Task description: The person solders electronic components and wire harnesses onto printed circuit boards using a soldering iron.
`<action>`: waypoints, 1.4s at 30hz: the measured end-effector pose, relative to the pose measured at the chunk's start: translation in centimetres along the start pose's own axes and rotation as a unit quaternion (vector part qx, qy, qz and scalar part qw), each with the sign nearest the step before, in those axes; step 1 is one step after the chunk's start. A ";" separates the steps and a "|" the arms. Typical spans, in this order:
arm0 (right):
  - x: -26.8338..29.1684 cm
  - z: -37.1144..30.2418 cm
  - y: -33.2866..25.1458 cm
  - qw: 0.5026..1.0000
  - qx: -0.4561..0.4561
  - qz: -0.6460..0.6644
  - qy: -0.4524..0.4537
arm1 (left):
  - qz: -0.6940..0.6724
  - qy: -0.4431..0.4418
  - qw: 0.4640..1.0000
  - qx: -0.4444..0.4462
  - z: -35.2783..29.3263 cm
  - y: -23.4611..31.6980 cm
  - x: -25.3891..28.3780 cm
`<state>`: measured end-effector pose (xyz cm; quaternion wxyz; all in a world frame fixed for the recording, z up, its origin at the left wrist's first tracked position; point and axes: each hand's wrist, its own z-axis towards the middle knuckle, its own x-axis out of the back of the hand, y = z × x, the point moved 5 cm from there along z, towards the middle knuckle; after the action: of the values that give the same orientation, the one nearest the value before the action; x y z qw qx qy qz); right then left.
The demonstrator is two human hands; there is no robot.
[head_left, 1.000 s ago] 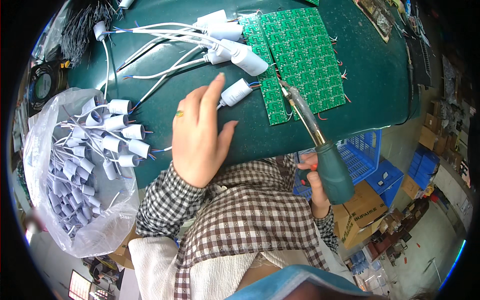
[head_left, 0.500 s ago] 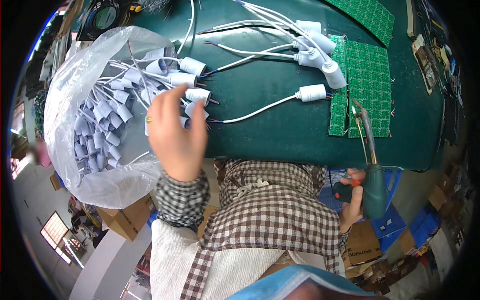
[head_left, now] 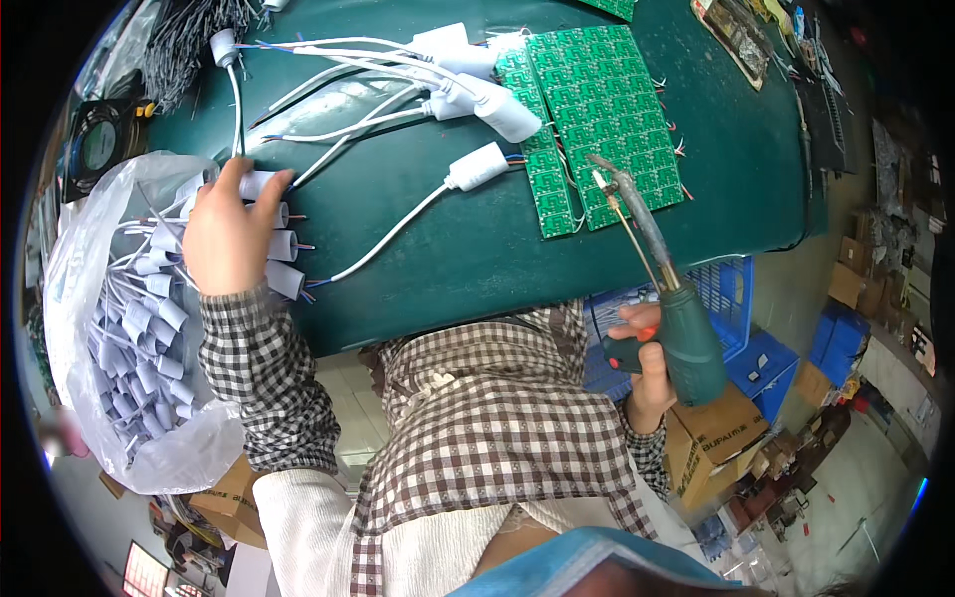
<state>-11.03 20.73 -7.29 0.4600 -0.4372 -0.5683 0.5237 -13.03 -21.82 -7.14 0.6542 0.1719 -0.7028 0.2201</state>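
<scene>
Left side: your left hand (head_left: 231,234) is at the mouth of the clear plastic bag (head_left: 184,466). Thumb and forefinger are parted, one on each side of a white cabled lamp holder (head_left: 261,184); cannot tell whether they press on it. More white lamp holders (head_left: 159,313) lie heaped in the bag.

Right side: your right hand (head_left: 649,370) has its fingers curled around the grip of a green trigger-type soldering gun (head_left: 694,348), forefinger by the red trigger. The gun's tip is over the wide green circuit-board panel (head_left: 612,109); contact cannot be told.

Bench: a narrow circuit-board strip (head_left: 545,179) lies left of the panel. A single lamp holder (head_left: 479,166) has its wire ends at the strip's edge; a bunch of lamp holders (head_left: 505,111) lies beyond it on the dark green work surface (head_left: 418,289).
</scene>
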 end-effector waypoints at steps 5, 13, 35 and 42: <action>0.4 0.3 -0.1 0.999 -0.017 0.002 0.030 | -0.337 0.076 0.934 0.092 -0.5 -1.7 0.6; 1.1 1.6 -0.2 0.999 -0.010 -0.004 0.046 | -0.314 0.131 0.938 -0.067 -7.2 9.2 3.9; 1.0 1.3 -0.7 1.000 -0.009 -0.016 0.021 | -0.309 -0.158 0.812 -0.470 -6.6 10.8 1.0; 1.0 1.0 -0.8 0.999 0.000 -0.019 0.041 | -0.244 -0.120 0.851 -0.450 -7.3 9.5 2.2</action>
<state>-12.23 21.51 -6.43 0.4931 -0.4473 -0.5569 0.4966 -12.10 -9.77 -5.45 0.6033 0.0496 -0.7335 -0.3092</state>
